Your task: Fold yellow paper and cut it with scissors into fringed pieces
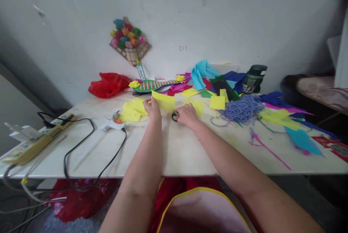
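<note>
My left hand (152, 109) pinches the edge of a yellow paper sheet (166, 102), which stands raised off the table. More yellow sheets (133, 109) lie spread to the left of that hand. My right hand (187, 115) rests low on the table, its fingers curled over a pair of scissors. Only the scissors' dark loop handle (175, 116) shows; the blades are hidden. Behind the right hand lies another yellow sheet (198, 106), and a small yellow square (216, 102) sits farther right.
A white glue gun (110, 125) with its cord and a power strip (40, 140) are at the left. A tangle of purple yarn (240, 109), a dark bottle (254, 79) and coloured paper lie right. Red plastic (108, 85) and a woven fan-like craft (157, 85) stand behind.
</note>
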A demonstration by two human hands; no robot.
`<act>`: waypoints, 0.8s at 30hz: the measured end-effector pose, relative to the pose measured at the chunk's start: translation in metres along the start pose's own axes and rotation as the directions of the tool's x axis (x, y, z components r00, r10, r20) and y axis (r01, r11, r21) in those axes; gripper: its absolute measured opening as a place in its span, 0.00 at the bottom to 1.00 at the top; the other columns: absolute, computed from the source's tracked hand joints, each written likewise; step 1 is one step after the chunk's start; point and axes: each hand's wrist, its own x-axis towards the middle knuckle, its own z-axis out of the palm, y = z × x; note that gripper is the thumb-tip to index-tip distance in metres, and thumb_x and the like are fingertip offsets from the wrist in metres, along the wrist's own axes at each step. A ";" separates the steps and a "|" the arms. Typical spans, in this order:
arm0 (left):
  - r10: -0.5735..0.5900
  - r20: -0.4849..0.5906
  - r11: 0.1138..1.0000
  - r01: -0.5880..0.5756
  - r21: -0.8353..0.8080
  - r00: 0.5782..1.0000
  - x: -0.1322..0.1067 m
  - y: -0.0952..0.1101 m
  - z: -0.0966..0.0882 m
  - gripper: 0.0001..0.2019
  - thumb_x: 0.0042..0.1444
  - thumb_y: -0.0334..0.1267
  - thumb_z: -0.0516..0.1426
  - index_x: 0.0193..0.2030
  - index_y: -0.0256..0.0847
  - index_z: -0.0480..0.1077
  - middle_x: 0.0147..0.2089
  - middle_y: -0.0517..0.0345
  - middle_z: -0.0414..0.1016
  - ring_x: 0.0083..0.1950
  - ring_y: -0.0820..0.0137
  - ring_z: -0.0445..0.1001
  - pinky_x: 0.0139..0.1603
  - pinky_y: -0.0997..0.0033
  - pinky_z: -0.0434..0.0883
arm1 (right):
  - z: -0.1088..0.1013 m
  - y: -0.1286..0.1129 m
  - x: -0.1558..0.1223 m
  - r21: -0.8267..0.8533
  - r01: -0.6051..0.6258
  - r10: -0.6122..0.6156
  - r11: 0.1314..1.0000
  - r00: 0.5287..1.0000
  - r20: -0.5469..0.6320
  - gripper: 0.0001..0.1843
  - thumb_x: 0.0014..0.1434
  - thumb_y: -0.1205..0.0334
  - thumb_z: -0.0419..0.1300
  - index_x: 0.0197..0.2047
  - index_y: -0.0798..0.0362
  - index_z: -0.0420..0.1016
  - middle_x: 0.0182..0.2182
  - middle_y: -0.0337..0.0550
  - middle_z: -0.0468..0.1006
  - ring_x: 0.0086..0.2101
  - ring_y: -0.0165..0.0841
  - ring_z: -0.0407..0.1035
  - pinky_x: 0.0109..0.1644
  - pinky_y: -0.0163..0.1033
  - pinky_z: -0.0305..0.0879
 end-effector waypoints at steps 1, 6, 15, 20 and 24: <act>-0.005 -0.003 1.000 0.005 -0.014 1.000 0.000 0.000 0.000 0.06 0.51 0.39 0.52 0.32 0.40 0.58 0.23 0.67 0.57 0.23 0.80 0.59 0.26 0.80 0.60 | -0.002 -0.002 0.000 -0.005 -0.004 0.004 1.000 1.000 0.031 0.15 0.50 0.60 0.53 0.39 0.54 0.73 0.35 0.49 0.75 0.40 0.39 0.63 0.46 0.42 0.46; -0.048 -0.027 0.995 0.046 -0.091 0.998 0.001 0.000 -0.001 0.07 0.50 0.38 0.54 0.31 0.39 0.58 0.24 0.67 0.57 0.24 0.81 0.59 0.27 0.80 0.60 | -0.014 -0.009 0.000 -0.011 -0.022 0.023 1.000 0.990 0.141 0.15 0.48 0.64 0.53 0.41 0.54 0.72 0.35 0.49 0.76 0.39 0.37 0.66 0.45 0.42 0.48; -0.208 0.064 0.916 0.217 -0.336 0.976 -0.003 0.008 0.000 0.07 0.48 0.36 0.54 0.31 0.40 0.57 0.27 0.65 0.63 0.26 0.79 0.65 0.30 0.77 0.63 | -0.023 -0.012 0.001 0.055 -0.146 0.127 0.988 0.957 0.261 0.13 0.48 0.60 0.55 0.39 0.51 0.72 0.37 0.47 0.76 0.39 0.38 0.68 0.37 0.38 0.57; -0.239 0.121 0.838 0.267 -0.476 0.964 -0.001 0.012 -0.002 0.08 0.46 0.34 0.55 0.29 0.41 0.56 0.27 0.65 0.65 0.30 0.77 0.69 0.36 0.74 0.66 | -0.023 0.000 0.003 0.065 -0.223 0.210 0.973 0.965 0.156 0.15 0.49 0.63 0.54 0.42 0.50 0.70 0.36 0.48 0.75 0.39 0.39 0.69 0.38 0.39 0.59; -0.214 0.207 0.783 0.295 -0.548 0.955 -0.001 0.012 -0.002 0.07 0.44 0.31 0.56 0.27 0.40 0.58 0.25 0.65 0.67 0.30 0.77 0.70 0.36 0.75 0.67 | -0.024 0.028 0.007 0.072 -0.414 0.412 0.908 0.910 0.033 0.16 0.52 0.63 0.51 0.44 0.51 0.69 0.36 0.50 0.74 0.38 0.40 0.69 0.37 0.39 0.60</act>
